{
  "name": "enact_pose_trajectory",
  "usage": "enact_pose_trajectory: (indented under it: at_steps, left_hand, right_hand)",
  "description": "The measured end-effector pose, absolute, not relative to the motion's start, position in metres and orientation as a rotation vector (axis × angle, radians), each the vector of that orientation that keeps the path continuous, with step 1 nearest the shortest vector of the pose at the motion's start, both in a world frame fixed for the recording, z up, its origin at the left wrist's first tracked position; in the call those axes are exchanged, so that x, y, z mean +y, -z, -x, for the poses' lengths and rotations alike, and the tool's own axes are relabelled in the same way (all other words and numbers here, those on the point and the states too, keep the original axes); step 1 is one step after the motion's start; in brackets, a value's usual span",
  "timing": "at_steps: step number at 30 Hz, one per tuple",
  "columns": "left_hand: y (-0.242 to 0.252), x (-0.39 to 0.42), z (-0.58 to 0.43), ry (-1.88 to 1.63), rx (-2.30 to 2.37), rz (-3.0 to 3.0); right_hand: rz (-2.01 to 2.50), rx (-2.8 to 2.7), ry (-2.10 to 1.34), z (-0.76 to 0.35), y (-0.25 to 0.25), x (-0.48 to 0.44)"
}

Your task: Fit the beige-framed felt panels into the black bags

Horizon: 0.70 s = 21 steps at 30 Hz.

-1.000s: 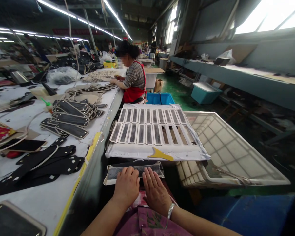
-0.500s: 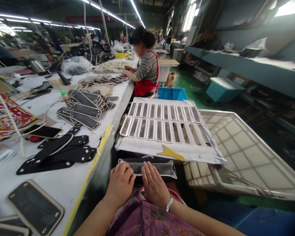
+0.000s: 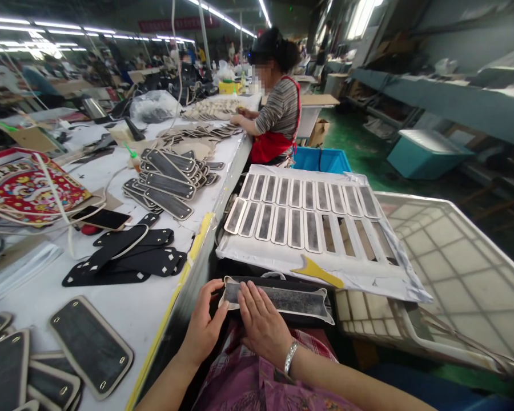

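A long dark grey panel with a pale, raised edge [image 3: 289, 298] lies across my lap on something black. My left hand [image 3: 203, 319] is at its left end, thumb at the near corner and fingers at the far one, gripping that end. My right hand [image 3: 263, 322] lies flat on the panel left of its middle, fingers stretched and side by side. The pale edge stands up in points at the right corners. Just beyond is a white board [image 3: 257, 257] bearing two rows of similar grey panels with pale borders; several slots at the near right hold none.
A yellow scraper [image 3: 319, 271] rests on the board's near edge. On the table at left are black straps [image 3: 128, 257], finished panels [image 3: 92, 345], a panel pile [image 3: 169, 180] and a phone [image 3: 101, 217]. A white crate [image 3: 454, 251] stands right. A co-worker [image 3: 278, 103] works farther along.
The view has turned slightly left. My left hand has gone from curled fingers on the panel to holding its left end. My right hand has slid left along the panel.
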<state>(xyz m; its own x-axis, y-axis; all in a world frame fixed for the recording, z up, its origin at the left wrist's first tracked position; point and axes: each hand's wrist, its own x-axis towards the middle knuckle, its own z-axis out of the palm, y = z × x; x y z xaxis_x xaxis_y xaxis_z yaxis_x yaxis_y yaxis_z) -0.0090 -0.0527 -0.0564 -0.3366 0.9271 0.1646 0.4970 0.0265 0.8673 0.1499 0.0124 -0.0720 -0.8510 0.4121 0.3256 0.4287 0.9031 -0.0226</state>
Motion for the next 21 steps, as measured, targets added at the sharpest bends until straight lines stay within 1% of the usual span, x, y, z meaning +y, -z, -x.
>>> enact_pose_trajectory:
  at_steps: [3, 9, 13, 16, 18, 21]
  left_hand:
    - [0.068, -0.06, 0.012, -1.295, 1.775, -1.225]
    - [0.074, -0.062, 0.008, -1.239, 1.894, -1.189]
    - [0.075, -0.062, -0.004, -1.229, 1.864, -1.209]
    - [0.076, -0.059, -0.016, -1.191, 1.922, -1.203]
    - [0.076, -0.056, -0.023, -1.166, 1.96, -1.164]
    - [0.073, -0.053, -0.034, -1.212, 1.899, -1.027]
  right_hand:
    - [0.578, -2.763, 0.038, -0.133, 0.069, 0.01]
    - [0.527, -2.744, 0.025, -0.12, 0.067, 0.009]
    - [0.541, -2.748, -0.021, -0.155, 0.066, 0.018]
    - [0.66, -2.732, -0.031, -0.192, 0.07, 0.023]
    - [0.745, -2.731, -0.026, -0.211, 0.071, 0.024]
    - [0.797, -2.741, -0.027, -0.226, 0.062, 0.018]
